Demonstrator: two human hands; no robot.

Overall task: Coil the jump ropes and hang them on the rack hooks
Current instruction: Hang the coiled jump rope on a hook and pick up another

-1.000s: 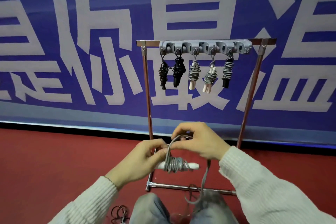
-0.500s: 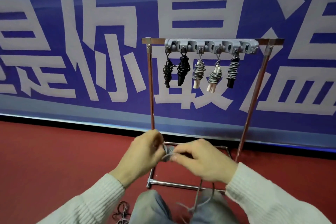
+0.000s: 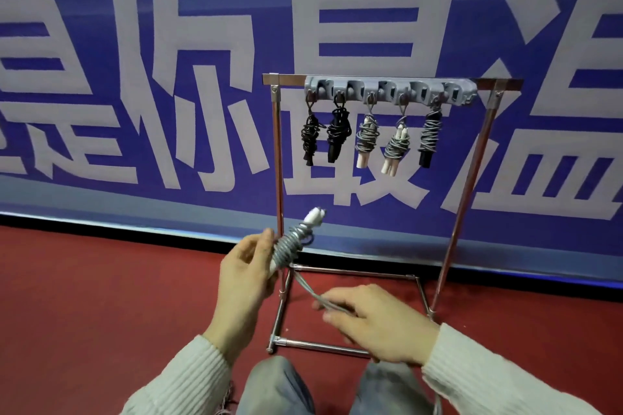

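My left hand (image 3: 247, 274) grips the grey jump rope (image 3: 288, 248) by its white handles, bundle tilted up toward the rack, coils wrapped tight round the middle. My right hand (image 3: 379, 322) pinches the loose tail of that same rope, which runs taut from the bundle down to the fingers. Both are low, in front of the metal rack (image 3: 278, 158) standing on the red floor (image 3: 101, 296). Five coiled ropes (image 3: 367, 140) hang from the grey hook strip (image 3: 391, 91) on the top bar: two black, three grey. Blue banner (image 3: 168, 44) behind.
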